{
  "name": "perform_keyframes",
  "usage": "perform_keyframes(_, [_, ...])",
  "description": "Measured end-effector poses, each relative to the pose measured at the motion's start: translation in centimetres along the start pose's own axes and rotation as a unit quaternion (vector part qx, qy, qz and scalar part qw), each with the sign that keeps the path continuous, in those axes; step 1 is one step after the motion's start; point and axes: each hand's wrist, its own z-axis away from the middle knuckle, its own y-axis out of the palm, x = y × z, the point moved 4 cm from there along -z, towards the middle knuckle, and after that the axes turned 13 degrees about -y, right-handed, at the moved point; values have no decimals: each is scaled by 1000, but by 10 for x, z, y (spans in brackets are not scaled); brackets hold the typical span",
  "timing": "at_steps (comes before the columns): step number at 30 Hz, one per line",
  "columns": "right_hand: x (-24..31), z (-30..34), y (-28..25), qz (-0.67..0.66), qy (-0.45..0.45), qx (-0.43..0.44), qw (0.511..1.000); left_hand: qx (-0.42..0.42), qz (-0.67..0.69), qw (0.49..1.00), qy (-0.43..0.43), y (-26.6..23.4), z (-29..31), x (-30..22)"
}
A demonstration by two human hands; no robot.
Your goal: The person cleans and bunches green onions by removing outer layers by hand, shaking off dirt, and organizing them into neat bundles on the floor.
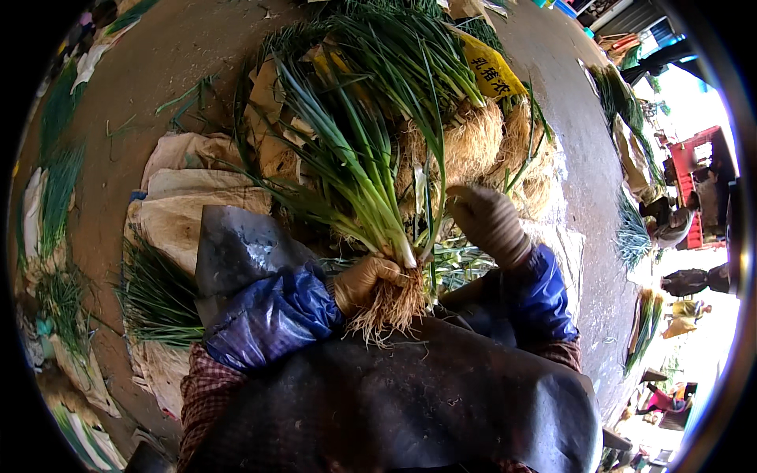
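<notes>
My left hand (pixel 367 284), in a tan glove, is closed around the base of a bunch of green onions (pixel 367 185). Its pale roots (pixel 388 307) hang below my fingers over my lap, and the green leaves fan out away from me. My right hand (pixel 490 225), in a greyish knit glove, is raised to the right of the stalks with its fingers curled in. An upright loose leaf (pixel 438 150) passes close by its fingertips; what the fingers hold, if anything, is too small to make out.
Beyond lies a heap of bundled green onions (pixel 394 55) with thick roots (pixel 471 138) and a yellow printed sack (pixel 489 67). Folded beige sacks (pixel 193 201) and more greens (pixel 158 296) lie at left. A dark apron (pixel 386 394) covers my lap. People and a red crate (pixel 694 225) are far right.
</notes>
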Motion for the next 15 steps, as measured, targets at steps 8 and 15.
perform_keyframes(8, [-59,-149,86,204,62,230,950,116,-45,992,-23,22,-7,2])
perform_keyframes(15, [-187,-88,-27,232,224,-155,934,230,-31,967,109,49,35,-20])
